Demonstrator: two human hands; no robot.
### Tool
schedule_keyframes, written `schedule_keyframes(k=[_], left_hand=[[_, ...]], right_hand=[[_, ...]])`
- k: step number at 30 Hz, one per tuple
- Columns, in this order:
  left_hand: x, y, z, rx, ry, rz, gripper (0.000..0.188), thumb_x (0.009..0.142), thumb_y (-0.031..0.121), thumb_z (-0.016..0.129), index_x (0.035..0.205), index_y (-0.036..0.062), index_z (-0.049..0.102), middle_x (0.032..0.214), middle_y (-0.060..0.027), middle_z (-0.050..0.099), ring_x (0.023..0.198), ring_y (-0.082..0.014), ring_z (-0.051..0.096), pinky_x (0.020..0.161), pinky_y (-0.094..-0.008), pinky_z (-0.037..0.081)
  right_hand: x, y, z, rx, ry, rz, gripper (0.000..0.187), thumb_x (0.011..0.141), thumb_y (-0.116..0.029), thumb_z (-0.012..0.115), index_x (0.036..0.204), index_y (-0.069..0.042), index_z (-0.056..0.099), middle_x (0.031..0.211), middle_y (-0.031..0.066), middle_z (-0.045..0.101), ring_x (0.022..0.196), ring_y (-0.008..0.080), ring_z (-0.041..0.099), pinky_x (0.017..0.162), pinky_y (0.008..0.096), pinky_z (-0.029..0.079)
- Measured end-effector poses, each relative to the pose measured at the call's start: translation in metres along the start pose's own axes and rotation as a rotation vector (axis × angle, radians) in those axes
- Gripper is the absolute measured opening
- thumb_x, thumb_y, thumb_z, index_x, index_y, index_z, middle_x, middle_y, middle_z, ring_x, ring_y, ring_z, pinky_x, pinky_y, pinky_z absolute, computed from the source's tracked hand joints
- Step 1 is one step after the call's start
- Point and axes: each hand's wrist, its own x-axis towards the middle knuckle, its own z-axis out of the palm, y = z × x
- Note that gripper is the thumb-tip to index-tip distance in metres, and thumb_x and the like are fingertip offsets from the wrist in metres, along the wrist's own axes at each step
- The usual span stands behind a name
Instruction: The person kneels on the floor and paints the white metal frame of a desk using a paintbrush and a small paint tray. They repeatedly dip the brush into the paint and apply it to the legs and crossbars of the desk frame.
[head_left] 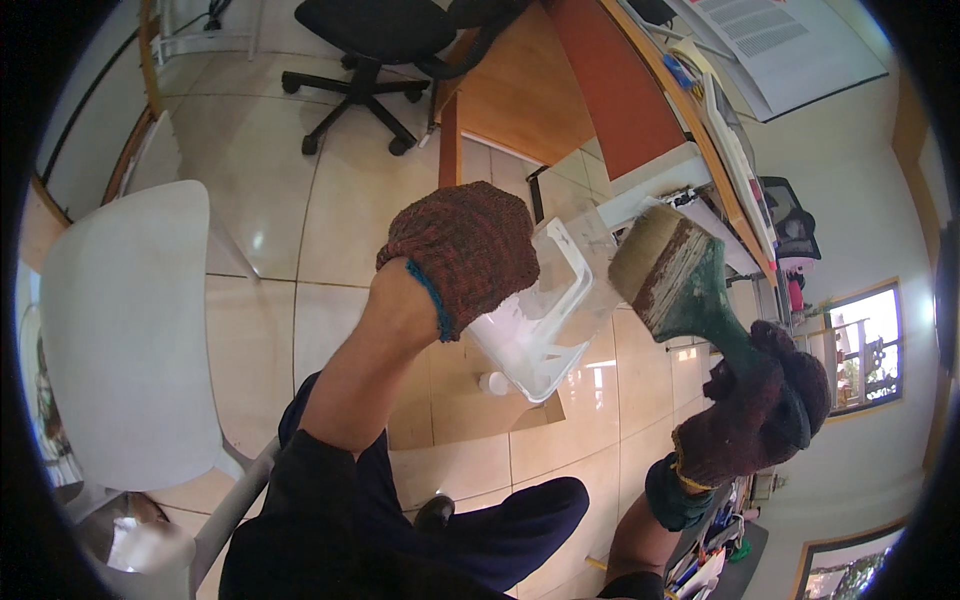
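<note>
My right hand (760,405), in a dark brown knit glove, is closed around the handle of a wide paintbrush (690,275). The brush has worn green paint and pale bristles, which point up and to the left. My left hand (465,250), in a similar glove with a teal cuff, is closed at the upper left side of a clear plastic container (568,368) with a whitish rim. Its fingertips are hidden behind the back of the glove. The bristles are apart from the container, to its right. A small white cup-like piece (493,383) shows just below the container.
A white plastic chair (130,330) stands at the left. At the back is a black swivel chair (370,80) on casters. A wooden desk (640,110) with papers runs along the upper right. Beneath the container, a tan flat sheet (450,425) lies over the tiled floor (255,330).
</note>
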Motion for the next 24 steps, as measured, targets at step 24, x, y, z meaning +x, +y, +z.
schedule_keyframes(k=[24], left_hand=[[0.001, 0.003, -0.008, -0.012, 0.039, 0.027, 0.030, 0.074, 0.029, 0.059, 0.089, 0.0051, 0.069, 0.077, -0.0149, 0.065, 0.075, -0.0299, 0.062, 0.070, -0.0398, 0.050]], right_hand=[[0.000, -0.005, -0.010, -0.023, -0.026, -0.129, 0.031, 0.086, -0.013, 0.058, 0.109, 0.003, 0.046, 0.092, 0.0252, 0.063, 0.076, 0.0307, 0.065, 0.061, 0.0374, 0.055]])
